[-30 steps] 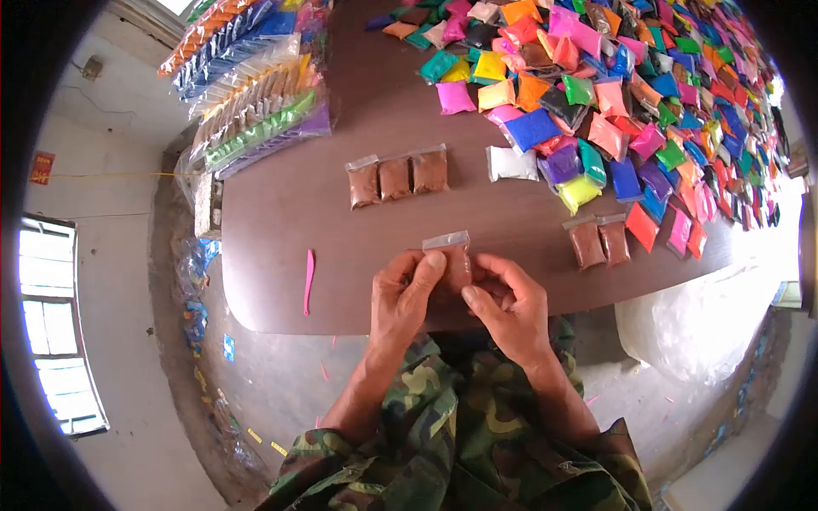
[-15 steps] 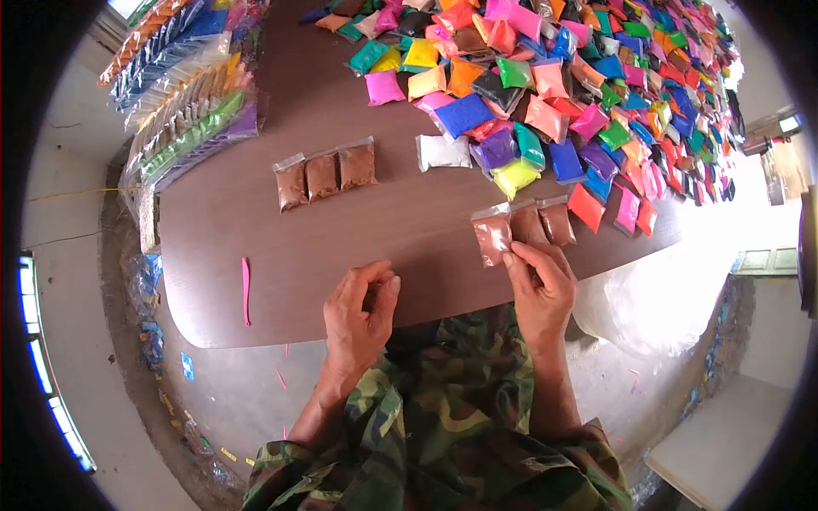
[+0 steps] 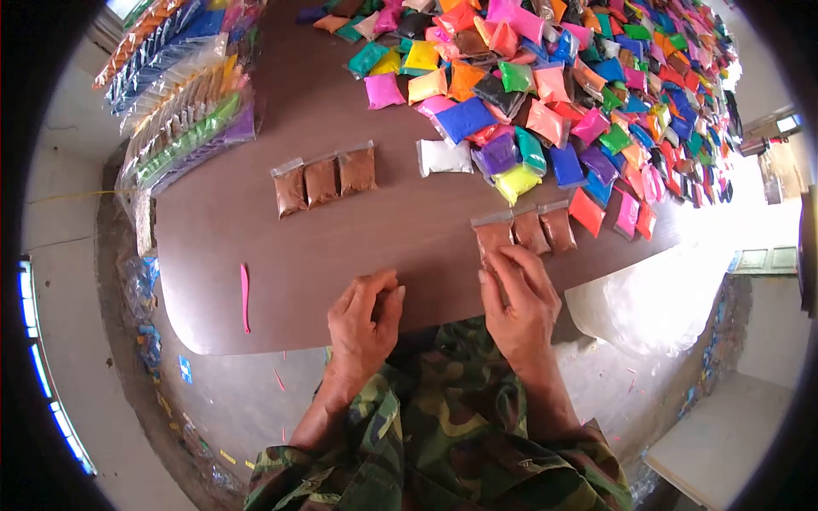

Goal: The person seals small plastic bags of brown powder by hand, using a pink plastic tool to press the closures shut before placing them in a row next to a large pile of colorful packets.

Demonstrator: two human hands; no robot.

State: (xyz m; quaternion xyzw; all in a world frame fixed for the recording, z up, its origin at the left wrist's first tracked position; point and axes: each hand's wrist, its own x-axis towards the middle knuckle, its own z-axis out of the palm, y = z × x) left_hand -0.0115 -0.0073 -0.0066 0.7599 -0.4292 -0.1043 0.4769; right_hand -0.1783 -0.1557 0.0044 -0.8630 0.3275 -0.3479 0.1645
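My right hand (image 3: 524,302) reaches the lower edge of a small clear bag of brown clay-like material (image 3: 492,236). Its fingers are apart, the fingertips resting on or just over the bag, which they partly cover. Two similar brown bags (image 3: 544,230) lie beside it to the right, making a row of three. My left hand (image 3: 362,319) is loosely curled over the table's near edge, with nothing visible in it. Beyond it lies another row of three brown bags (image 3: 324,180), side by side and slightly fanned.
A large heap of colourful small bags (image 3: 545,85) covers the far right. Stacked long packs of bags (image 3: 192,111) stand at the far left. A pink stick-like tool (image 3: 245,298) lies at the left of the brown table (image 3: 204,230). White plastic sheeting (image 3: 648,298) hangs at the right edge.
My right hand has moved left along the near bag's lower edge, and its fingers have spread from a pinch at the bag's corner. My left hand has barely moved.
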